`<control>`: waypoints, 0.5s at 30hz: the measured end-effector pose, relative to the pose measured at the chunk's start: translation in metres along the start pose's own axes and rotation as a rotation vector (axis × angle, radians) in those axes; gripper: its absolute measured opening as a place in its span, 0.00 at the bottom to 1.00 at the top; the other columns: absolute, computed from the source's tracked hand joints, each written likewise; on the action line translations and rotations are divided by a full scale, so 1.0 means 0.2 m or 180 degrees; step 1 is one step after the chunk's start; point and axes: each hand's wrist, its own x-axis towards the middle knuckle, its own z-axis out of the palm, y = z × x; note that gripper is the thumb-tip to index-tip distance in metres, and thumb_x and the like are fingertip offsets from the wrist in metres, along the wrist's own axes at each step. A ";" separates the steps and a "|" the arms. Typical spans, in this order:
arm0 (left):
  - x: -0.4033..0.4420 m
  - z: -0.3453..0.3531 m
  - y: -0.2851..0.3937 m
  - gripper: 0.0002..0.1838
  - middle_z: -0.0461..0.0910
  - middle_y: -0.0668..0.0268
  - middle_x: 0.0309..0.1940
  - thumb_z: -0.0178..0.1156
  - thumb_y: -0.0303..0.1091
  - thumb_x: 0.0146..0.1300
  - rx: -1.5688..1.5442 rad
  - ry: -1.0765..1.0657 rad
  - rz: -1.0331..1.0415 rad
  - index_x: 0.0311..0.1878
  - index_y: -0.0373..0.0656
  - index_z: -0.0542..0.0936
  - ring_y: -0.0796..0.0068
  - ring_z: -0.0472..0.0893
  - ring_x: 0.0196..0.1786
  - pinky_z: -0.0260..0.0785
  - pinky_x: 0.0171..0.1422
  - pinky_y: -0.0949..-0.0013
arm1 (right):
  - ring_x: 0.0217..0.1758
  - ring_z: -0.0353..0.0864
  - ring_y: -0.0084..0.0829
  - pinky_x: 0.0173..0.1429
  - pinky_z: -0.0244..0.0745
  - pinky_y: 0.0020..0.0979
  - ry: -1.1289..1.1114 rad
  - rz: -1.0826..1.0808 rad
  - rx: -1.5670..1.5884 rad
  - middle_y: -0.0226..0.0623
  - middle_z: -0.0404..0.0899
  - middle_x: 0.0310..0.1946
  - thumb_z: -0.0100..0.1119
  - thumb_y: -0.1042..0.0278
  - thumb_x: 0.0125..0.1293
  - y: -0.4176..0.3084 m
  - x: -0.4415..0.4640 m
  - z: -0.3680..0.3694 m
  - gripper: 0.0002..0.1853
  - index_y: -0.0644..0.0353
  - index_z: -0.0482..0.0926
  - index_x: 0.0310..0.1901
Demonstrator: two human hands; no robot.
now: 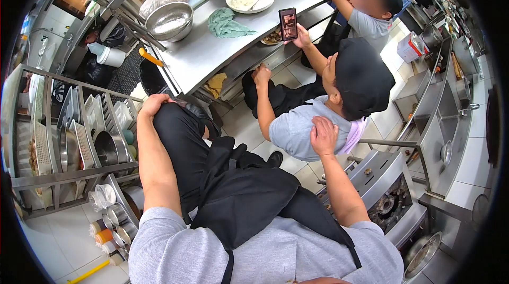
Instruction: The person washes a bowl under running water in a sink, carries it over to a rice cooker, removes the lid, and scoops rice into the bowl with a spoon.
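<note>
My left hand (155, 105) rests on my left knee, over black trousers, with the fingers bent over the knee and nothing seen in it. Against the shoulder of a seated co-worker in a grey shirt (299, 127) and black cap lies my right hand (324, 135), its fingers apart and holding nothing. The co-worker holds up a phone (288, 24) with a lit screen. Beyond, on the steel table (196, 64), are a green cloth (228, 23), a white plate (268, 1) of rice with a spoon, and metal bowls (169, 20).
A second person (371, 21) leans at the table's far right end. On the left stands a rack (69, 172) of trays and pans. A steel stove (384, 194) is at the right, near my right arm, with a sink (442, 162) behind it.
</note>
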 end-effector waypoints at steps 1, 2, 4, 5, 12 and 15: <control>0.01 0.00 0.00 0.14 0.86 0.65 0.32 0.55 0.36 0.62 0.0027 0.0010 0.0063 0.32 0.36 0.85 0.76 0.80 0.35 0.72 0.45 0.73 | 0.59 0.77 0.29 0.58 0.63 0.39 -0.0003 0.0006 -0.0015 0.26 0.82 0.50 0.60 0.70 0.55 0.00 0.00 0.00 0.13 0.53 0.81 0.44; 0.01 0.00 -0.01 0.14 0.86 0.65 0.32 0.55 0.36 0.62 0.0024 0.0003 0.0067 0.32 0.36 0.85 0.76 0.80 0.35 0.72 0.45 0.73 | 0.59 0.77 0.29 0.58 0.63 0.39 -0.0002 0.0009 -0.0023 0.26 0.82 0.50 0.60 0.70 0.55 -0.01 0.00 0.00 0.13 0.53 0.81 0.44; 0.00 0.01 0.02 0.13 0.86 0.64 0.32 0.56 0.36 0.62 -0.0155 -0.0030 -0.0011 0.31 0.37 0.84 0.75 0.81 0.35 0.73 0.46 0.73 | 0.58 0.77 0.29 0.58 0.63 0.38 0.0043 0.0002 0.0002 0.26 0.82 0.50 0.60 0.70 0.55 -0.01 0.01 0.01 0.13 0.53 0.81 0.43; -0.01 0.00 0.03 0.13 0.86 0.64 0.32 0.56 0.36 0.62 -0.0155 -0.0032 -0.0009 0.31 0.37 0.84 0.75 0.81 0.35 0.73 0.46 0.73 | 0.58 0.77 0.29 0.58 0.63 0.38 0.0044 0.0003 0.0000 0.26 0.82 0.50 0.60 0.70 0.55 -0.02 0.01 0.02 0.13 0.53 0.81 0.43; 0.00 0.00 0.04 0.14 0.86 0.60 0.35 0.52 0.34 0.63 -0.0003 -0.0032 0.0069 0.32 0.34 0.83 0.72 0.82 0.39 0.72 0.51 0.73 | 0.57 0.77 0.29 0.57 0.63 0.38 0.0069 0.0028 -0.0016 0.26 0.82 0.48 0.60 0.70 0.54 -0.03 0.03 0.02 0.13 0.53 0.81 0.43; 0.04 -0.01 0.01 0.14 0.86 0.60 0.35 0.52 0.34 0.64 0.0129 -0.0007 0.0096 0.32 0.34 0.83 0.73 0.82 0.39 0.72 0.51 0.73 | 0.57 0.78 0.29 0.57 0.63 0.38 0.0073 0.0026 -0.0033 0.25 0.82 0.48 0.60 0.69 0.54 -0.03 0.03 0.02 0.12 0.53 0.81 0.43</control>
